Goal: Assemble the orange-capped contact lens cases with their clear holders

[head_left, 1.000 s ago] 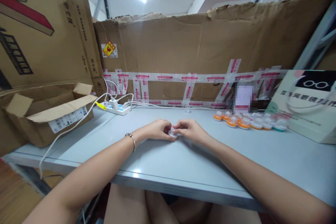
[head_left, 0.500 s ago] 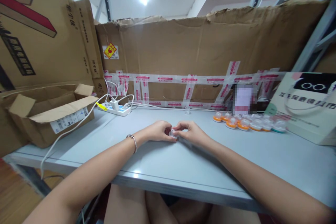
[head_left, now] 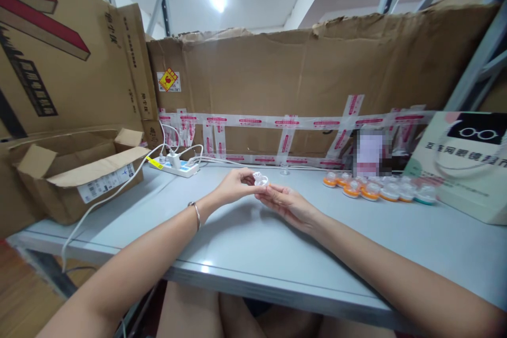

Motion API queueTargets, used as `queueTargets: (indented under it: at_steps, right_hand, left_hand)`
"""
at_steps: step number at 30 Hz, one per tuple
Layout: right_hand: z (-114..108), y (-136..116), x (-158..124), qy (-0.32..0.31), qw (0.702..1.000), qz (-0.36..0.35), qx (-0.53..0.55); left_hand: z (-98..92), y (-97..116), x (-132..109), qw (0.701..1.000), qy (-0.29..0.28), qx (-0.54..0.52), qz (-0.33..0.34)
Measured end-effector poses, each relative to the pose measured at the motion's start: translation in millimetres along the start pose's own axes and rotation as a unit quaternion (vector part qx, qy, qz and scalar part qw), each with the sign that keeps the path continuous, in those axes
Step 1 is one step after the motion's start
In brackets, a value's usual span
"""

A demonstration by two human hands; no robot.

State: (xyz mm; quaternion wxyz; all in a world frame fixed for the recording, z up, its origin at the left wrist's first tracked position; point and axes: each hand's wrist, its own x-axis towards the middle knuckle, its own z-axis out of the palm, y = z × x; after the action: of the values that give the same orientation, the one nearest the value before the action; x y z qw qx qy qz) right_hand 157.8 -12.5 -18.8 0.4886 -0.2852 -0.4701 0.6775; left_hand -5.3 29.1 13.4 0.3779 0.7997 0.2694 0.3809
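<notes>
A small white, round plastic piece (head_left: 260, 180) with a scalloped, partly see-through top is held just above the table. My left hand (head_left: 236, 186) pinches it from the left between thumb and fingers. From the right and below, my right hand (head_left: 285, 205) has its fingertips closed against the same piece. The fingers cover part of its lower edge. To the right stands a cluster of small clear-domed plastic containers (head_left: 370, 191) with orange or teal bases.
A power strip (head_left: 186, 169) with plugged-in white cables lies at the back left, beside an open cardboard box (head_left: 79, 179). A small clear piece (head_left: 284, 169) sits at the table's back. Taped cardboard (head_left: 253, 84) walls the rear; a paper bag (head_left: 467, 169) stands right.
Both hands have lifted the white piece slightly and tilted it, so more of it shows. My right hand has turned, its fingers now lower and under the piece.
</notes>
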Motion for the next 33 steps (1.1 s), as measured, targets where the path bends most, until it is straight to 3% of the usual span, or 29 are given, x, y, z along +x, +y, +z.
queueTargets:
  at_steps: [8,18,27,33]
  right_hand:
    - [-2.2,-1.1,0.0,0.008,0.999,0.024,0.026]
    - [-1.8,4.2,-0.2,0.009,0.998,0.022,0.054]
    - [-1.6,5.2,5.1,0.043,0.993,0.038,0.107]
    - [-4.3,-2.7,5.7,0.070,0.994,-0.003,0.087]
  left_hand:
    - [-0.1,-4.3,-0.8,0.999,0.002,0.033,0.020]
    - [4.0,2.5,-3.9,1.000,-0.001,0.019,-0.008]
    - [3.0,-7.8,-0.8,0.990,-0.003,0.140,0.008]
    - [6.4,-11.7,1.3,0.998,-0.016,0.065,0.004]
